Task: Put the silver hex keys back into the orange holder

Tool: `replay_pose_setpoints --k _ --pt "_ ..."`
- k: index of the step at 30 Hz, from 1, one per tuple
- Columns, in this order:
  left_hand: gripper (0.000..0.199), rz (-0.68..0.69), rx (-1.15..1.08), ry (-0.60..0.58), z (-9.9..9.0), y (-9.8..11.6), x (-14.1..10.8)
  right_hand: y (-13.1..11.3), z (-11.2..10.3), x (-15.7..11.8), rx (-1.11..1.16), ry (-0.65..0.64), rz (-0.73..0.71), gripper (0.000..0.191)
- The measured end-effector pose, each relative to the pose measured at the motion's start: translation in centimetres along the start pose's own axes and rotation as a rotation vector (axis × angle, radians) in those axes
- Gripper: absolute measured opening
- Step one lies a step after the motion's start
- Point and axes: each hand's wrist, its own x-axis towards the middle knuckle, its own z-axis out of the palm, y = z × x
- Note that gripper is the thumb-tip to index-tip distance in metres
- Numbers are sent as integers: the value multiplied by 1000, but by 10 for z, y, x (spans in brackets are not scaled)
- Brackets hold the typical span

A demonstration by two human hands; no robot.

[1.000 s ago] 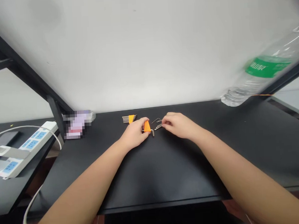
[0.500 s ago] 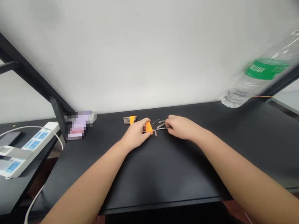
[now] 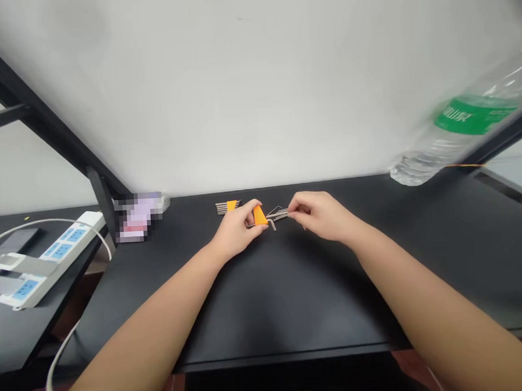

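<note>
My left hand (image 3: pixel 236 232) is closed on an orange hex key holder (image 3: pixel 259 215), thumb and fingers at its two ends. One L-shaped hex key (image 3: pixel 272 223) sticks out of the holder's right side. My right hand (image 3: pixel 317 215) pinches a thin silver hex key (image 3: pixel 283 212) whose tip reaches to the holder; I cannot tell whether it is inserted. Several loose keys lie on the table just under and beside it, partly hidden by the fingers. Behind my left hand lies a second orange holder (image 3: pixel 232 206) filled with several hex keys.
A large clear plastic bottle with a green label (image 3: pixel 471 115) stands at the back right. To the left are a blurred-out purple item (image 3: pixel 137 216), a white power strip (image 3: pixel 54 259) and a white cable (image 3: pixel 55 369). Black frame bars rise on both sides of the black table (image 3: pixel 284 311).
My right hand has risen slightly off the loose keys and now holds a hex key toward the holder. My left hand stays nearly in place, with the holder turned a little.
</note>
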Motion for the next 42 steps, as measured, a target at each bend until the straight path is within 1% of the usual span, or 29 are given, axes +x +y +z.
replay_pose_setpoints --k 4,10,13,15,17,20,22,25,28,30,31,36,38,40,42 --pt "40 12 -15 0 0 1 0 0 -1 -1 79 -12 0 11" --pt "39 82 -52 -2 3 -1 -2 0 3 0 117 -42 -7 10" --pt "41 97 -44 4 3 0 -2 -3 14 1 150 -17 9 9" --pt "42 103 -36 1 2 2 -2 -5 25 2 224 -11 35 8" --pt "35 126 -19 -38 1 6 -3 -7 36 3 306 -29 45 7" --pt "17 160 2 -97 1 13 -4 -9 48 3 433 -76 58 10" --pt "14 153 -9 -85 1 14 -5 -8 49 4 553 -102 103 16" --pt "24 140 -65 -30 2 13 -5 -4 42 5 670 -181 170 22" --pt "37 152 -161 -32 3 9 -6 -1 33 6 686 -336 156 26" --pt "44 159 -199 -47 4 6 -6 -2 31 5 662 -396 124 29" --pt "46 158 -204 -48 4 4 -6 -3 31 4 633 -400 112 30" --pt "55 101 -250 -90 4 -5 -5 -7 37 3 405 -326 76 28" --pt "56 80 -237 -120 5 -7 -4 -4 34 5 284 -323 21 28" --pt "56 67 -182 -150 4 -6 -3 5 25 7 106 -253 -62 29" --pt "55 53 -107 -177 4 -4 -3 18 14 9 -96 -128 -109 26"
